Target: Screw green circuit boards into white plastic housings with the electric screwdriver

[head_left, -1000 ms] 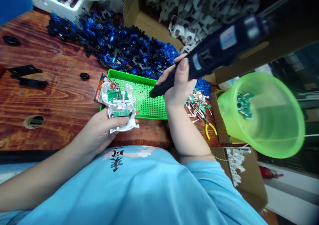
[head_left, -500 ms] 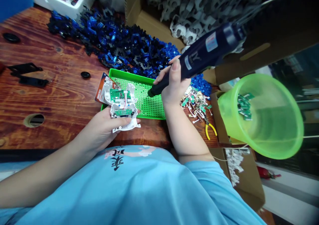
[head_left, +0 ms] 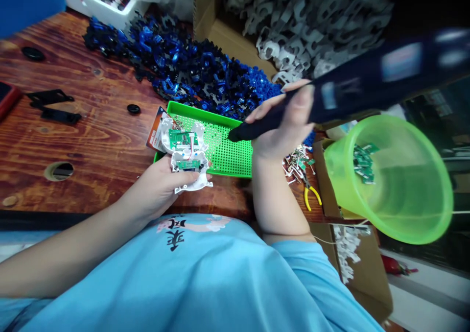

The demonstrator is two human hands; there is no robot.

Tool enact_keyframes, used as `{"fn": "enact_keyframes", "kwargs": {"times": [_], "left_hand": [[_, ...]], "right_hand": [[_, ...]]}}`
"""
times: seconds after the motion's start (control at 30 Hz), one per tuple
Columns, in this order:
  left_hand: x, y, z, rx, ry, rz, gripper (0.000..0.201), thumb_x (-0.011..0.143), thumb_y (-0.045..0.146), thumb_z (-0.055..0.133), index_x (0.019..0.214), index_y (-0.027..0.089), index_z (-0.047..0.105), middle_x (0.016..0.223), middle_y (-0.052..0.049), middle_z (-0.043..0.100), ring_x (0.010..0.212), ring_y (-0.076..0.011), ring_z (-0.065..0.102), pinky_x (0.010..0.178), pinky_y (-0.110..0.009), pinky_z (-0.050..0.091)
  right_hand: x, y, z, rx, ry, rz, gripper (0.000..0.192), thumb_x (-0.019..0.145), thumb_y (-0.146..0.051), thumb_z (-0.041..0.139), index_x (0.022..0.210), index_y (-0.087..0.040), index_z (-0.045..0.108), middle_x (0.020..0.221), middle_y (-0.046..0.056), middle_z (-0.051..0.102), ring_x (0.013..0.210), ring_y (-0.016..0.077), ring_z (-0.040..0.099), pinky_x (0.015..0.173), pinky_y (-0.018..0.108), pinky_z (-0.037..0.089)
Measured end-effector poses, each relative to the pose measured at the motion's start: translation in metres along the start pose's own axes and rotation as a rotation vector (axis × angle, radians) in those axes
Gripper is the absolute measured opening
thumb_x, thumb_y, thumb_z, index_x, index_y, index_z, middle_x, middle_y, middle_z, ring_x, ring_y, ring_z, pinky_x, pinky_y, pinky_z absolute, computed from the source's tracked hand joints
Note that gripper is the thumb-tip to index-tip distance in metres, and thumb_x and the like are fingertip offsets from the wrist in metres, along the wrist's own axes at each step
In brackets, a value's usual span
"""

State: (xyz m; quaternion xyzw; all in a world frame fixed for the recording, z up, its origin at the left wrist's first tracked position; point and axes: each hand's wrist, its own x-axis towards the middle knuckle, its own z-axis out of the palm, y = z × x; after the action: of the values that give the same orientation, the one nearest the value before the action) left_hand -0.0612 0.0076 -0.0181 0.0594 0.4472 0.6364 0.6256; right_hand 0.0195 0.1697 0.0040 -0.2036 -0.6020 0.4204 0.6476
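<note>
My left hand point(head_left: 161, 182) grips a white plastic shell point(head_left: 193, 179), thumb on top. Two green circuit boards point(head_left: 182, 139) sit in the white plastic, joined by a short bundle of wires. In my right hand point(head_left: 282, 121) is a dark blue electric screwdriver point(head_left: 348, 94), blurred by motion, its body pointing up to the right. The screwdriver's black nose hangs over the green perforated tray point(head_left: 227, 155), apart from the shell. Small screws lie near the tray's left end, partly hidden behind the shell, and an orange card point(head_left: 156, 129) pokes out beside it.
Blue and black plastic parts point(head_left: 191, 72) are heaped behind the tray. A carton of white parts point(head_left: 279, 43) stands at the back. Yellow-handled pliers point(head_left: 312, 195) lie near small wired parts. At right is a green bucket point(head_left: 411, 185) with circuit boards; a hole point(head_left: 60, 171) pierces the table.
My right hand has risen and moved right with the screwdriver, which now looks larger and more blurred. My left hand still holds the shell. The whole view has shifted slightly.
</note>
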Motion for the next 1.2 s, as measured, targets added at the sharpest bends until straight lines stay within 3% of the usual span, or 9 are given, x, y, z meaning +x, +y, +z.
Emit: {"fn": "enact_keyframes", "kwargs": {"times": [0.13, 0.2, 0.3, 0.4, 0.5, 0.77, 1.1, 1.2], "left_hand": [[-0.001, -0.001, 0.0, -0.001, -0.002, 0.001, 0.023, 0.067, 0.002, 0.076, 0.087, 0.013, 0.073, 0.078, -0.001, 0.078, 0.07, -0.0144, 0.072, 0.068, -0.022, 0.058], [-0.002, -0.001, 0.0, 0.001, -0.005, 0.002, 0.024, 0.069, 0.002, 0.075, 0.09, 0.013, 0.073, 0.08, 0.0, 0.079, 0.071, -0.0135, 0.072, 0.068, -0.021, 0.057], [-0.002, -0.001, 0.0, 0.004, -0.013, 0.003, 0.021, 0.072, 0.002, 0.073, 0.089, 0.013, 0.072, 0.08, 0.0, 0.079, 0.072, -0.0125, 0.071, 0.069, -0.019, 0.057], [-0.003, 0.0, 0.0, 0.003, -0.014, 0.001, 0.02, 0.072, 0.002, 0.073, 0.089, 0.013, 0.072, 0.078, 0.0, 0.079, 0.071, -0.0126, 0.072, 0.069, -0.019, 0.057], [-0.003, 0.001, 0.0, 0.001, 0.001, -0.005, 0.019, 0.072, 0.003, 0.074, 0.088, 0.014, 0.072, 0.079, 0.0, 0.079, 0.071, -0.013, 0.072, 0.069, -0.02, 0.058], [-0.003, 0.002, 0.002, 0.01, 0.033, -0.017, 0.021, 0.067, 0.005, 0.077, 0.086, 0.014, 0.074, 0.079, -0.001, 0.078, 0.072, -0.0155, 0.072, 0.07, -0.023, 0.058], [0.0, 0.001, -0.002, 0.028, 0.054, -0.012, 0.024, 0.061, 0.009, 0.08, 0.083, 0.018, 0.076, 0.082, -0.002, 0.078, 0.074, -0.0181, 0.072, 0.071, -0.025, 0.058], [0.0, 0.001, -0.001, 0.025, 0.05, -0.014, 0.026, 0.061, 0.009, 0.08, 0.085, 0.018, 0.076, 0.081, -0.001, 0.078, 0.073, -0.0173, 0.072, 0.069, -0.023, 0.058]], "right_hand": [[-0.002, -0.048, 0.003, 0.195, -0.087, 0.045, 0.022, 0.087, -0.048, 0.049, 0.08, -0.028, 0.046, 0.045, -0.009, 0.045, 0.031, 0.012, 0.043, 0.032, 0.029, 0.034], [-0.004, -0.052, 0.005, 0.17, -0.116, 0.012, 0.026, 0.087, -0.052, 0.053, 0.081, -0.028, 0.046, 0.045, -0.009, 0.046, 0.032, 0.0129, 0.044, 0.034, 0.03, 0.034], [-0.004, -0.027, 0.007, 0.113, -0.057, -0.083, 0.032, 0.084, -0.059, 0.058, 0.084, -0.028, 0.049, 0.048, -0.009, 0.046, 0.032, 0.0119, 0.045, 0.034, 0.029, 0.031], [0.0, 0.009, 0.006, 0.068, -0.036, -0.024, 0.034, 0.082, -0.061, 0.058, 0.084, -0.028, 0.049, 0.048, -0.009, 0.044, 0.031, 0.0104, 0.044, 0.032, 0.026, 0.031], [0.0, 0.029, 0.003, 0.087, -0.08, 0.024, 0.032, 0.082, -0.058, 0.058, 0.082, -0.027, 0.049, 0.045, -0.01, 0.047, 0.03, 0.0094, 0.043, 0.033, 0.024, 0.032], [-0.008, 0.031, 0.001, 0.136, -0.131, 0.021, 0.025, 0.086, -0.049, 0.06, 0.081, -0.026, 0.052, 0.047, -0.011, 0.05, 0.033, 0.0087, 0.048, 0.037, 0.024, 0.037], [-0.01, 0.03, -0.001, 0.054, -0.155, 0.05, 0.029, 0.085, -0.055, 0.058, 0.082, -0.027, 0.049, 0.047, -0.01, 0.05, 0.038, 0.011, 0.055, 0.041, 0.025, 0.04], [-0.01, 0.033, 0.0, 0.037, -0.127, 0.049, 0.03, 0.084, -0.057, 0.057, 0.082, -0.027, 0.049, 0.047, -0.01, 0.048, 0.036, 0.0108, 0.051, 0.039, 0.026, 0.039]]}}
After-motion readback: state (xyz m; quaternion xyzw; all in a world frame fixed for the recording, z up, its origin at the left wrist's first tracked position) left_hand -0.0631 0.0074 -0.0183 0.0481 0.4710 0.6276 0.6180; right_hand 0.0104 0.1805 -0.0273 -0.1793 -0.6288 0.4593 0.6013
